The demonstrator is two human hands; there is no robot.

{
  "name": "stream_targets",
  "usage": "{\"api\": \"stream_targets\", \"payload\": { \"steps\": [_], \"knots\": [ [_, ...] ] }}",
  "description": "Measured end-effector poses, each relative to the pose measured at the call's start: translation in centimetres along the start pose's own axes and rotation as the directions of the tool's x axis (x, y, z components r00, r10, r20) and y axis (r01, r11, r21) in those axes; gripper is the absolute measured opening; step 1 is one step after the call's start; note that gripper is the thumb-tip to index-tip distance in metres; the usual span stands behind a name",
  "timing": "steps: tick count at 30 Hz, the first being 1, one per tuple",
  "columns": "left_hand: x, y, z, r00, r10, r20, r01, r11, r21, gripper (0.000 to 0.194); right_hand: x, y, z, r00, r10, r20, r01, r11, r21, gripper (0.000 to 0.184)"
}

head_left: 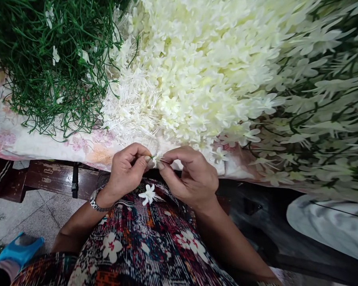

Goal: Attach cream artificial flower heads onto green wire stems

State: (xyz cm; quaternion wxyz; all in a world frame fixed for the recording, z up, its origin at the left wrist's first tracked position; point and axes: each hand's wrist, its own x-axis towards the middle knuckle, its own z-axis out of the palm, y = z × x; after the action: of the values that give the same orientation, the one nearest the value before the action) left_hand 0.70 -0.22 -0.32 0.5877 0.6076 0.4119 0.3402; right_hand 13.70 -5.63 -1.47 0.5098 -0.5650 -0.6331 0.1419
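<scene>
My left hand (128,171) pinches the green stem end of a small artificial flower (157,159) between thumb and forefinger. My right hand (193,176) closes its thumb and forefinger at the flower's white side, where fine white stamens show. Both hands meet above my lap, at the front edge of the cloth-covered table (56,137). Just below them, a loose white flower (149,194) lies on my patterned clothing. Beyond my hands are heaps of green stems (62,71), white stamens (131,107) and pale petal pieces (209,67).
Flowers on green stems (325,123) fill the right side. A dark wooden bench (56,178) stands under the table's left part. A blue plastic object (22,250) is on the tiled floor at lower left. White fabric (328,226) lies at lower right.
</scene>
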Motion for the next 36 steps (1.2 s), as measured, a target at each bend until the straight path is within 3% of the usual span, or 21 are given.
{"api": "stream_targets", "payload": {
  "steps": [4,9,19,26,36],
  "knots": [
    [0.0,-0.1,0.0,1.0,-0.001,-0.003,0.001,1.0,0.016,0.007,0.0,-0.1,0.1,0.998,0.056,-0.004,-0.056,0.998,0.004,0.038],
    [0.0,-0.1,0.1,1.0,0.015,-0.004,-0.015,1.0,0.018,0.007,0.4,-0.3,-0.1,1.0,-0.004,0.011,0.005,0.998,-0.069,0.024],
    [-0.1,0.0,0.2,1.0,-0.002,-0.02,0.003,0.999,0.041,0.007,0.5,-0.1,0.2,0.997,-0.069,-0.024,0.065,0.989,-0.135,0.018],
    [-0.1,-0.2,0.2,1.0,0.027,-0.01,-0.025,0.992,0.121,0.006,0.7,0.1,0.0,0.994,-0.096,0.045,0.102,0.983,-0.15,0.017],
    [-0.2,-0.3,0.6,0.997,0.073,-0.002,-0.07,0.958,0.278,0.008,0.5,0.9,0.7,0.992,-0.124,0.031,0.128,0.97,-0.206,0.015]
  ]
}}
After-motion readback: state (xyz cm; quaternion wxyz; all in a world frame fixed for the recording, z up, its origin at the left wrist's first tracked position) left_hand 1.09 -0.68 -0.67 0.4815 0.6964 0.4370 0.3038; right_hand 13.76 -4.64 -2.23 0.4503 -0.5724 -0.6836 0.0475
